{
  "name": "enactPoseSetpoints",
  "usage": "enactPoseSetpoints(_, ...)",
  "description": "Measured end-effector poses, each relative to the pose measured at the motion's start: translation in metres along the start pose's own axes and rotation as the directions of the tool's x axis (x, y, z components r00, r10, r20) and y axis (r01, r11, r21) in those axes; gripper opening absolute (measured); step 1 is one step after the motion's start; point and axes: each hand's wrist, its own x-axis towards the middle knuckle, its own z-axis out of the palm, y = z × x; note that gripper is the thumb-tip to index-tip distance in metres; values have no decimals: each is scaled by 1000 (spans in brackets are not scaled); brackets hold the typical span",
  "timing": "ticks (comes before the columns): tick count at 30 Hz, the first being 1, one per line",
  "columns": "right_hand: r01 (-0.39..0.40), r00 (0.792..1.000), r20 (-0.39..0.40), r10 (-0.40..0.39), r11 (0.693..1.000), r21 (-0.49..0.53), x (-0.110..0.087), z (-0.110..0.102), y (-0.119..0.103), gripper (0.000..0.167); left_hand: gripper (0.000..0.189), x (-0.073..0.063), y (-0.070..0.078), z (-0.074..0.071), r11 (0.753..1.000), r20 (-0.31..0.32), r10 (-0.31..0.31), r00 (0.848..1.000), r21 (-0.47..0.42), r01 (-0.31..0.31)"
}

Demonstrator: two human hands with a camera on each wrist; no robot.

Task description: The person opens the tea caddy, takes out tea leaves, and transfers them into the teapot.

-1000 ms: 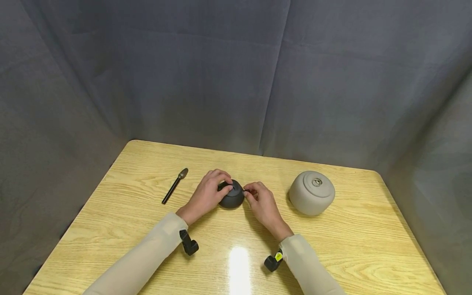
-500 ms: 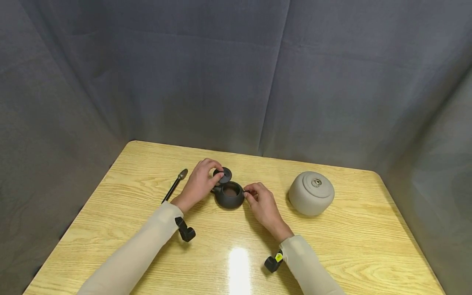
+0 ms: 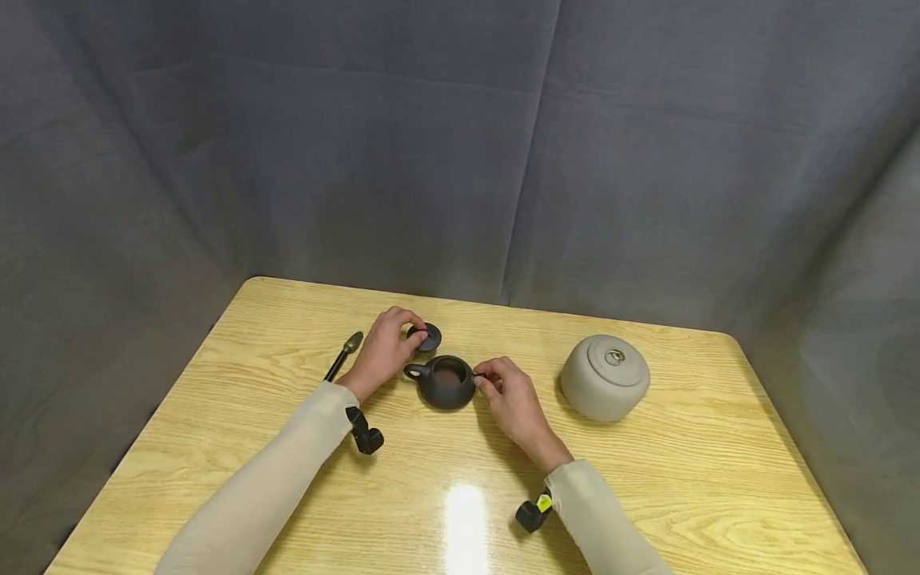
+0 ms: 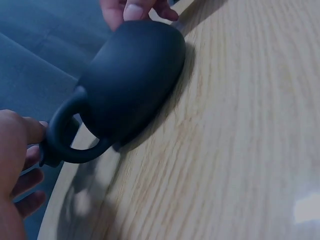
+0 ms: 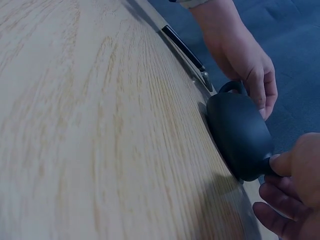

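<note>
A dark teapot (image 3: 446,393) stands upright on the table with its round mouth uncovered. My left hand (image 3: 384,347) pinches the teapot's lid (image 3: 432,339) just behind the pot, low over the table in the head view. On the pot's right side, my right hand (image 3: 516,406) pinches the short spout (image 5: 267,168) between thumb and fingers. The looped handle (image 4: 64,131) points left and is free of both hands. From the left wrist, the handle covers much of the lid.
Left of the left hand lies a black-handled tool with an oval metallic tip (image 3: 353,342), partly covered by the forearm. A grey lidded canister (image 3: 602,387) with a metal ring on top stands to the right. Dark curtain (image 3: 402,176) hangs behind the wooden table (image 3: 690,447).
My left hand has lifted the lid off the teapot, carried it left and back, and lowered it behind the pot. The right hand has stayed at the spout.
</note>
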Motion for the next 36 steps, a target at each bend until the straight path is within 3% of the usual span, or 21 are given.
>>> enactPoseSetpoints(12, 6, 1000, 17, -6, 1000, -2, -2, -1, -1, 10, 11, 11, -10, 7, 997, 40, -70, 997, 28, 69)
enactPoseSetpoints(19, 14, 1000, 16, -14, 1000, -1, -1, -3, -1, 10, 12, 12, -11, 10, 996, 52, -81, 995, 49, 78)
enactPoseSetpoints(25, 16, 1000, 17, -16, 1000, 0, 0, -3, 1, 10, 26, 14, -11, 9, 994, 67, -104, 992, 32, 102)
enactPoseSetpoints(30, -12, 1000, 14, 12, 1000, 3, -1, -4, 1, 14, 36, 12, -5, 3, 995, 82, -95, 992, -11, 96)
enactPoseSetpoints(36, -20, 1000, 9, 20, 1000, 14, -4, -9, 1, 21, 38, 2, 13, -7, 998, 94, -49, 994, -29, 52)
